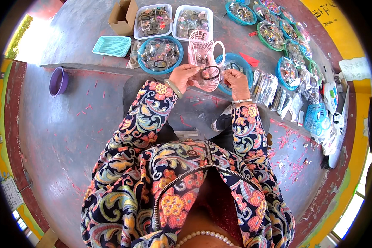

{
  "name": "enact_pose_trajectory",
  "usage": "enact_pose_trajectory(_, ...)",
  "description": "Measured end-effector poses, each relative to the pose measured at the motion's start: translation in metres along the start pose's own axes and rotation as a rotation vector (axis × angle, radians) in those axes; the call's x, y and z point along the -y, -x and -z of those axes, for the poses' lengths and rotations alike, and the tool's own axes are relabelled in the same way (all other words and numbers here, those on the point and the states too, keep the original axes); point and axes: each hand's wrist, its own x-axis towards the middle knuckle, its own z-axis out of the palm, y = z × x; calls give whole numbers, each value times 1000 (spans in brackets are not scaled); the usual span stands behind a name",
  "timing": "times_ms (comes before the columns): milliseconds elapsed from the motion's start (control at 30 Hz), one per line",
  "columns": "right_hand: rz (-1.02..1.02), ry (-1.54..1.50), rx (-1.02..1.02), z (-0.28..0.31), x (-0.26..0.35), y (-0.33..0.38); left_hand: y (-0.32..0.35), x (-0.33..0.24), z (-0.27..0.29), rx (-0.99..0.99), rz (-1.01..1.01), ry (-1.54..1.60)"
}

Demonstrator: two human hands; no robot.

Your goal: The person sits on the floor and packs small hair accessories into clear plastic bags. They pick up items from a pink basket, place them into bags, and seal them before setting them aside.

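Note:
A dark loop that looks like a hair tie (211,77) is stretched between my two hands. My left hand (183,77) pinches its left side, with a bangle on the wrist. At its right end my right hand (237,84) is closed in a pinch; the exact contact is too small to make out. Just beneath lies a pink openwork plastic basket (199,39) with a looped handle and small bagged items inside. Partly hidden by my right hand is a blue round basket (246,66) behind it.
Two white trays (135,31) of bagged trinkets, a cardboard box (123,18), a turquoise basket (111,46) and a blue basket (140,62) stand on the ledge. Clear-bagged packs (265,87) and several filled baskets lie right. A purple tub (58,82) is at left.

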Motion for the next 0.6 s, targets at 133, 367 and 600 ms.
enact_pose_trajectory(133, 26, -38, 23, -7, -5, -2, 0, 1, 4, -67, -32, 23)
enact_pose_trajectory(367, 44, 9, 149, -3, -1, 1, -7, 3, 8, -47, -95, -104)
enact_pose_trajectory(600, 15, -176, 37, -19, -17, 1, 4, -1, -7, 42, -23, 60)
